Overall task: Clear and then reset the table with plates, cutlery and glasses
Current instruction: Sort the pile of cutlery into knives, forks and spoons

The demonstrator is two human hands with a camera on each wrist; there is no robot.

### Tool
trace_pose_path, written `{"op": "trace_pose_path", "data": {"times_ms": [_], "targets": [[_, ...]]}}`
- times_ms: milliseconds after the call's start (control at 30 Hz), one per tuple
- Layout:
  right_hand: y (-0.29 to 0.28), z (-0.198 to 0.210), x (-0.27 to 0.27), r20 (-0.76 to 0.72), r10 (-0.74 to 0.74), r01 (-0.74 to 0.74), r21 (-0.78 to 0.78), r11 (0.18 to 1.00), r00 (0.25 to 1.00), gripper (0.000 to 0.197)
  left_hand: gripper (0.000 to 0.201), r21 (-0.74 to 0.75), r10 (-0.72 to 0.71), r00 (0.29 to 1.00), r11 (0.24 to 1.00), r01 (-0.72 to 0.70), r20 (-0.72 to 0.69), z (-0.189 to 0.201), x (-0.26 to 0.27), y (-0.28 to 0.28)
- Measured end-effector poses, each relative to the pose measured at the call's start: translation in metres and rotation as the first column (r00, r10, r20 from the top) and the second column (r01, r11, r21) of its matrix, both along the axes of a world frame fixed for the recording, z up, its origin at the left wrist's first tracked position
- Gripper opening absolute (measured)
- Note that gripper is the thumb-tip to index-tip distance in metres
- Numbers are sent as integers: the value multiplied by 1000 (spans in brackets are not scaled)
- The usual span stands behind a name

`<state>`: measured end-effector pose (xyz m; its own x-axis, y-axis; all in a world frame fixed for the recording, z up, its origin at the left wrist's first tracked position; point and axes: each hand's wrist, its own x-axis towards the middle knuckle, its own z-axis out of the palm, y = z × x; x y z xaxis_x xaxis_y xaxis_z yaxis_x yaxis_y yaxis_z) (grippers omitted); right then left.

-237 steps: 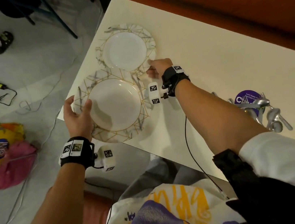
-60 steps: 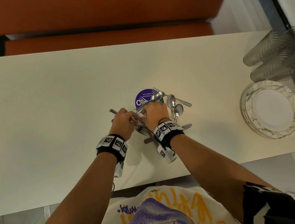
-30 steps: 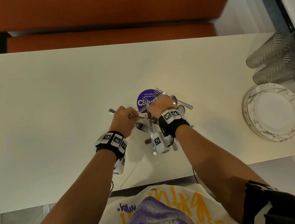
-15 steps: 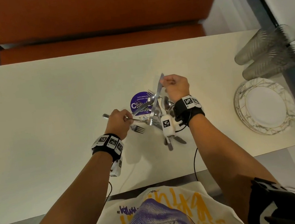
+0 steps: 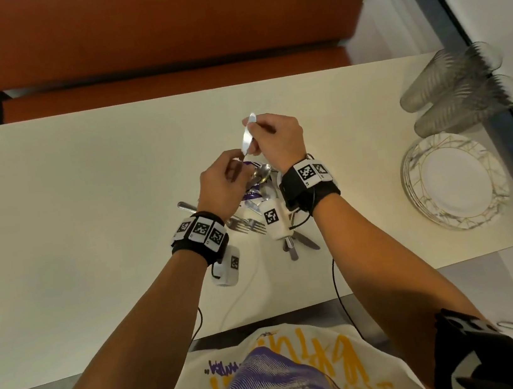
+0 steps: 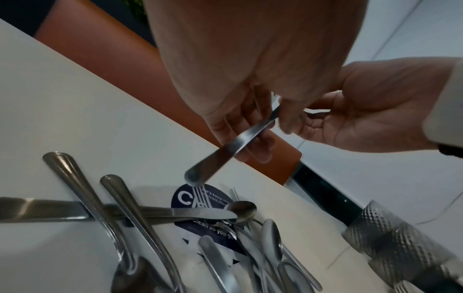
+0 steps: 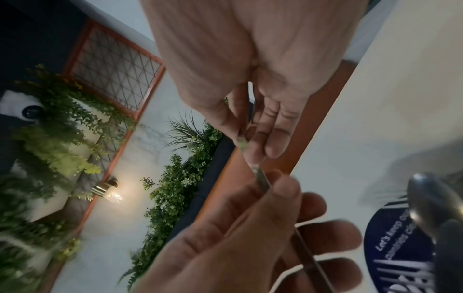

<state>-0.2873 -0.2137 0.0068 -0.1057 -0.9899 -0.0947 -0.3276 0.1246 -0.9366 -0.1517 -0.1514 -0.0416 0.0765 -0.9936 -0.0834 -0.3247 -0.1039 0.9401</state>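
Note:
A table knife is held up above the cutlery pile at the middle of the cream table. My right hand pinches its blade near the tip. My left hand pinches the same knife lower down, and its handle crosses the curled fingers. Several forks, spoons and knives lie crossed over a round purple sticker. A stack of gold-lined plates and several ribbed glasses lying on their sides are at the table's right end.
An orange bench runs along the table's far edge. A dark ledge and a pale wall close off the right end behind the glasses. Bare tabletop stretches to the left of the cutlery. The near table edge is just in front of my body.
My right hand has lifted the knife higher out of the pile. My left hand has let go of the fork it held and come up to pinch the knife.

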Motion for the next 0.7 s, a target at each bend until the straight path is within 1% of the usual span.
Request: {"op": "trace_pose_path", "data": {"times_ms": [67,167,233,300,400,500,600,633,700], "targets": [[2,2,3,80,73,-76,32,997,994,18,19,10,50,999,999,-50,-16,-2,4,0],[5,1,0,172,153,-172,98,980,973,21,22,5,23,1000,1000,-23,8,-9,13,4],[9,-4,-5,181,148,-177,157,972,972,20,27,22,6,1000,1000,-7,25,-17,18,9],[17,-12,-14,158,120,-152,207,966,980,19,29,76,17,1000,997,-17,2,-22,18,14],[34,-32,-35,25,115,-118,263,958,993,14,28,161,60,998,985,-55,-22,-27,12,20],[57,-57,-60,-150,170,-114,326,939,974,10,27,235,40,999,971,-35,-19,-32,1,27],[86,-77,-82,-340,257,-132,349,928,904,6,21,262,-11,1000,965,16,-22,-36,-11,31],[96,-82,-88,-395,280,-135,357,924,875,8,19,266,-39,999,963,41,-13,-37,-15,33],[116,-92,-99,-444,315,-126,404,906,839,8,13,278,-111,994,955,103,12,-39,-24,37]]}}
